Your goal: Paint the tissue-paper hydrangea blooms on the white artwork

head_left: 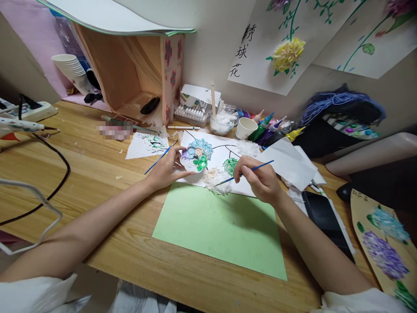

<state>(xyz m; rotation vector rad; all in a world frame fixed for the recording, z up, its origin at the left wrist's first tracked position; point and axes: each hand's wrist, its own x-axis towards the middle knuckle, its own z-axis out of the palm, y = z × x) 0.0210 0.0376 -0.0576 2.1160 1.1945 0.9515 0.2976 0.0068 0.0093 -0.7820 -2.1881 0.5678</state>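
My left hand [166, 167] grips a small round paint palette [194, 159] with blue, purple, orange and green paint in its wells. A second blue-handled paintbrush [159, 157] lies by that hand; whether the fingers touch it I cannot tell. My right hand [259, 178] is closed around a paintbrush [250, 169], its tip at a cream-white paper flower [217, 180]. That flower sits on a white sheet [243, 188] with drawn black branches. A light blue flower [202, 147], a green one [230, 165] and a white one [247, 148] are on the same sheet.
Under the white sheet's near edge lies green paper [218, 230]. Behind stand a paper cup [246, 128], a bowl of white scraps [222, 123] and several paint bottles [269, 130]. A black phone [325, 221] lies right; a glue gun [24, 128] and cable [63, 163] lie left.
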